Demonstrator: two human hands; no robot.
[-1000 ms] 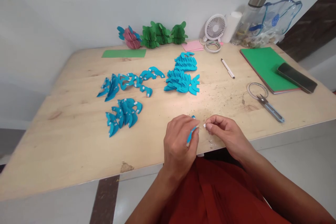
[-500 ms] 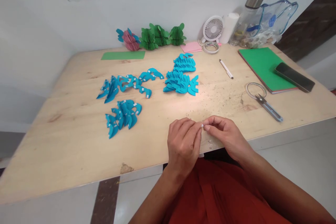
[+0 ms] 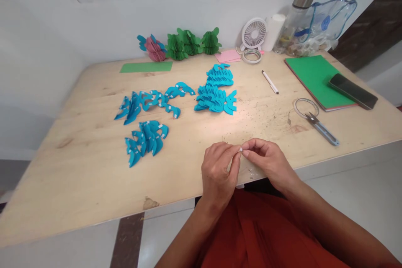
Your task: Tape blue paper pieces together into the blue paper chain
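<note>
Near the table's front edge, my left hand (image 3: 220,169) and my right hand (image 3: 266,159) meet at the fingertips. Both pinch a tiny white piece (image 3: 240,149) that looks like double-sided tape. To the left lie blue curved paper cutouts (image 3: 150,136) with small white squares on them, and another row of such cutouts (image 3: 153,99) spreads behind. Beyond my hands are two bunches of folded blue paper pieces, a nearer bunch (image 3: 210,99) and a farther bunch (image 3: 220,77).
Thread snips (image 3: 325,131) overlap a tape roll (image 3: 306,108) at right. A phone (image 3: 353,91) rests on green sheets (image 3: 309,77). Behind stand a small fan (image 3: 254,34), a bottle (image 3: 293,21) and green paper figures (image 3: 190,43). A white pen (image 3: 270,81) lies nearer, with scattered specks around.
My left hand's fingers have shifted slightly, opening a gap between thumb and palm. Both hands keep together at the small white piece. The view has tilted a little.
</note>
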